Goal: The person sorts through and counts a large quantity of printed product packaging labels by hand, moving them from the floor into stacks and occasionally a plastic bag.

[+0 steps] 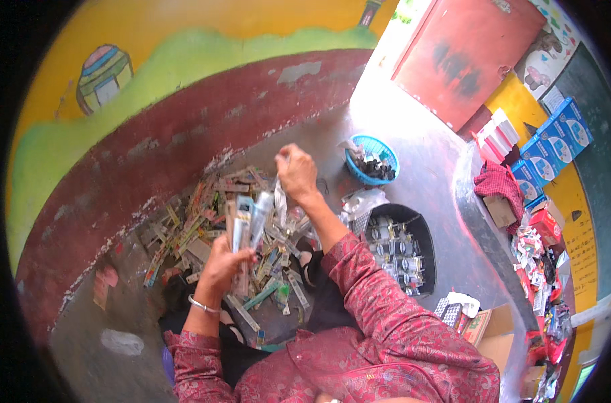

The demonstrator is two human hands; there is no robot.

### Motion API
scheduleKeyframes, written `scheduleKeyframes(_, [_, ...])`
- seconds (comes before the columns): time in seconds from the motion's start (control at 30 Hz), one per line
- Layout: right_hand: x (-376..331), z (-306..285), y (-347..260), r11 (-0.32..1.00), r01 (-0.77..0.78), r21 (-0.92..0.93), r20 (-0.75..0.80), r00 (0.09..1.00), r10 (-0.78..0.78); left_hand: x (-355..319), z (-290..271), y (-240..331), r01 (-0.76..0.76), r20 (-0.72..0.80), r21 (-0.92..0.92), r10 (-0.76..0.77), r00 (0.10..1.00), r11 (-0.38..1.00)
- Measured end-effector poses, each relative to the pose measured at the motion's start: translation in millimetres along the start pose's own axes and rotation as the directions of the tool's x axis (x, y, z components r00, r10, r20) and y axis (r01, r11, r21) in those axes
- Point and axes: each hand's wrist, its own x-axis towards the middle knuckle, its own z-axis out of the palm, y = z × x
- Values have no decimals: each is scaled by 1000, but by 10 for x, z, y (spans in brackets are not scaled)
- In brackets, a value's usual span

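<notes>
Upright in my left hand (223, 270) is a bunch of long, slim packets (243, 225), pale and partly see-through, with the fingers and thumb wrapped round their lower ends. Up and to the right, my right hand (297, 174) is closed in a pinch. A whitish, thin piece (280, 201) hangs just under it, close to the packets' tops; whether the fingers grip that piece cannot be made out. Below both hands spreads a loose heap of long, flat, many-coloured packets (201, 225) on the floor, partly hidden by my arms and legs.
A blue basket (357, 173) with dark items stands beyond my right hand. Nearer is a black tub (426, 272) of clear, silvery pieces, beside a plastic bag (366, 199). Open cardboard (497, 329) lies at right; blue boxes (566, 136) and clutter line the right wall.
</notes>
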Motion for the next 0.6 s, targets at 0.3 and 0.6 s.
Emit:
scheduleKeyframes(0.3, [-239,196,-167,907,420,23,-57,907,-418,-60,-73,-93,19,48,-102,-15,999,995])
scheduleKeyframes(0.6, [-419,59,-513,811,453,369,-95,887,-452,121,-145,-234,75,4,-256,-77,997,964])
